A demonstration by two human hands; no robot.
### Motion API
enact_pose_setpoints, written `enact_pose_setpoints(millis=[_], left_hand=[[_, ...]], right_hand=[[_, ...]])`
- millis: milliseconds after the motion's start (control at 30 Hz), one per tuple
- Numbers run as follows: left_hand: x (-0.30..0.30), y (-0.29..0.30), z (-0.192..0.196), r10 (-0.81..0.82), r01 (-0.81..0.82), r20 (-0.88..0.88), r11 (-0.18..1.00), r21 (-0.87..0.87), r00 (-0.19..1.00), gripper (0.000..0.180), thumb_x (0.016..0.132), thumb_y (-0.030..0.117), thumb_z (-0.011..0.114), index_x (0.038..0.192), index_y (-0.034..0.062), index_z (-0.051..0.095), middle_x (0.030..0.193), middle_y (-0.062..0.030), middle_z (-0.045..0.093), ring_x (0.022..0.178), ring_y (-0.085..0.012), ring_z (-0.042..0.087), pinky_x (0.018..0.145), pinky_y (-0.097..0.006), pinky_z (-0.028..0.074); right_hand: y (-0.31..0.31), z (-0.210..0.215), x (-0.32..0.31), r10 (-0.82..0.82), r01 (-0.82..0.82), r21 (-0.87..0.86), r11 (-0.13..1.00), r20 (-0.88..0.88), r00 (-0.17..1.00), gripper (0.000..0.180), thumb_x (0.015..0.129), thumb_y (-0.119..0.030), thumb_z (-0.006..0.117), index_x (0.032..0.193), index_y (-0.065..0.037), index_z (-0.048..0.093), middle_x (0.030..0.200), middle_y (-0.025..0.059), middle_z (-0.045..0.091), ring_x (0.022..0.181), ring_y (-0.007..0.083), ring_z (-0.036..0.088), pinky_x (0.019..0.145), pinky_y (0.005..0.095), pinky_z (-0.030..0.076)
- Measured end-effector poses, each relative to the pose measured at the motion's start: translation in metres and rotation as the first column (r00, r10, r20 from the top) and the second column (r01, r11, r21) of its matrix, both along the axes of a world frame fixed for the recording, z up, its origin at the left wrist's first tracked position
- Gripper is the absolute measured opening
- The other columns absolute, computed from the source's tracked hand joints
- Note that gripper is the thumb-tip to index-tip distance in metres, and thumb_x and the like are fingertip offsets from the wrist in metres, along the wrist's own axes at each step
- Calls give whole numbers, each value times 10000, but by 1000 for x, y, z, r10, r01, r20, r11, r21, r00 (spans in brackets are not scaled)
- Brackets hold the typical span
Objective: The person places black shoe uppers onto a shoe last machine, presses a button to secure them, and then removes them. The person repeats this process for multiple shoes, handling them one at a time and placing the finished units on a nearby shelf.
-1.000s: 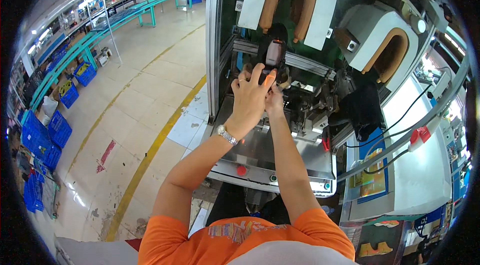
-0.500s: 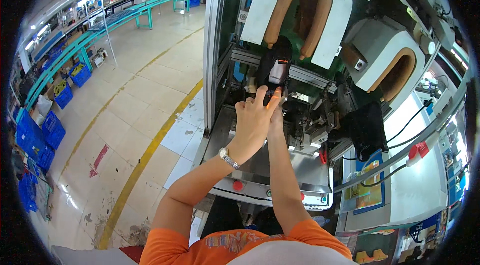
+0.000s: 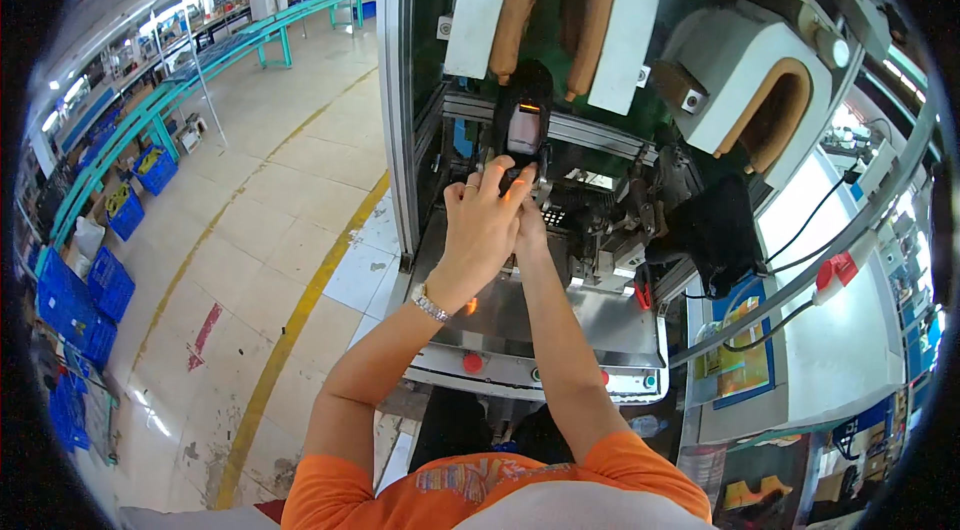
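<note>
A black shoe [image 3: 522, 90] with a pale grey patch on top sits in the machine below a U-shaped brown pad. My left hand [image 3: 480, 235], with a metal watch on its wrist, reaches over the near end of the shoe. Its first two fingers stretch onto the shoe and the others are curled in. Close against it on the right, my right hand [image 3: 532, 225] is closed at the shoe's near end. Its fingers are partly hidden by the left hand. An orange light falls on the fingertips.
A white block with the brown U-shaped pad [image 3: 597, 0] hangs above the shoe, and a second padded block [image 3: 770, 110] is to the right. Metal clamps [image 3: 625, 255] and a black cloth-like cover [image 3: 712, 235] stand beside my hands. Along the machine's front edge is a red button [image 3: 473, 362].
The whole view has shifted a little, so the machine appears further left and higher. Both hands stay at the near end of the shoe, with only slight finger movement.
</note>
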State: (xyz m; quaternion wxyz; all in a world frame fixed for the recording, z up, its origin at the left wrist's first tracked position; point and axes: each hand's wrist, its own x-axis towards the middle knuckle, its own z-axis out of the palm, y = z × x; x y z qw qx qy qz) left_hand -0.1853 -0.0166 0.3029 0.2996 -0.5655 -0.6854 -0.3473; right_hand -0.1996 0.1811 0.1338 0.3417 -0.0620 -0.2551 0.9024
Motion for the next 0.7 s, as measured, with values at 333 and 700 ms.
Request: enact_pose_setpoints(millis=[333,700], left_hand=[[7,-1,-1,6,-4,38,999,-41,999,511,725,43,540,1223,124,459,1187,-75,416,888,-250,500,731,-380,365],[4,-3,-6,53,-49,52,995,-86,997,579,688,12,558,1241,121,428,1198,-88,394,865,-262,494,722,-394,394]], right_hand=[[-17,17,-1,-127,127,0,992,26,992,231,952,-260,343,940,-118,524,719,-22,556,555,69,464,479,236,362],[-21,10,-14,-235,237,-14,971,77,969,179,929,-244,423,869,-136,552,643,-41,518,451,58,376,404,215,275]])
